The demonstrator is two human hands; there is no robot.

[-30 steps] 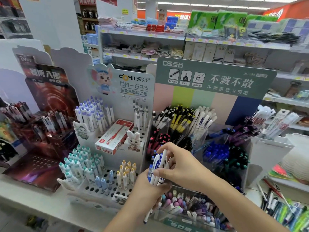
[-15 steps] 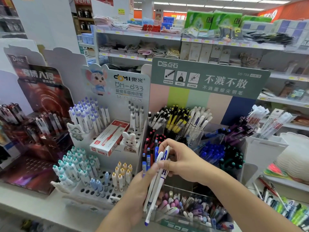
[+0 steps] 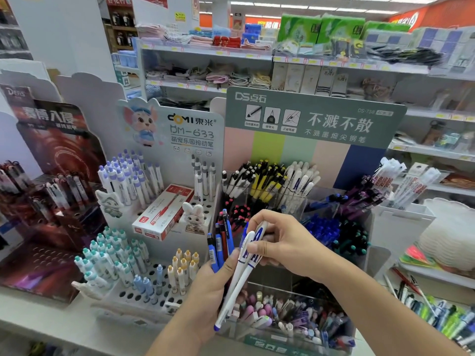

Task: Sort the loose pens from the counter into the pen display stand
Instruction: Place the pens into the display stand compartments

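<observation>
The two white pens [image 3: 240, 276] with blue lettering lie slanted across the middle of the view, tips down and to the left, caps up under the right hand [image 3: 279, 242]. That hand pinches them near the cap end between thumb and fingers. The left hand [image 3: 213, 281] is curled round a bunch of blue pens [image 3: 221, 242], with a red one among them, standing upright in its grip, and its thumb side also touches the white pair lower down.

The white pens seem to be being parted from the bunch. Since both hands touch them, a pull by the right hand could drag a blue pen loose, and it would fall into the clear tray of small items [image 3: 290, 317] just below, or onto the counter [image 3: 51, 327].

The matching white pens [image 3: 299, 183] stand in a far clear cup of the pen display stand [image 3: 308, 119], right of the yellow pens [image 3: 267, 186] and behind the pink-capped ones [image 3: 239, 211]. Reaching there means passing over the nearer cups; the long hanging tips could catch their rims or knock standing pens askew. That cup looks crowded, so pushing two in together may jam them or tip a neighbour out.
</observation>
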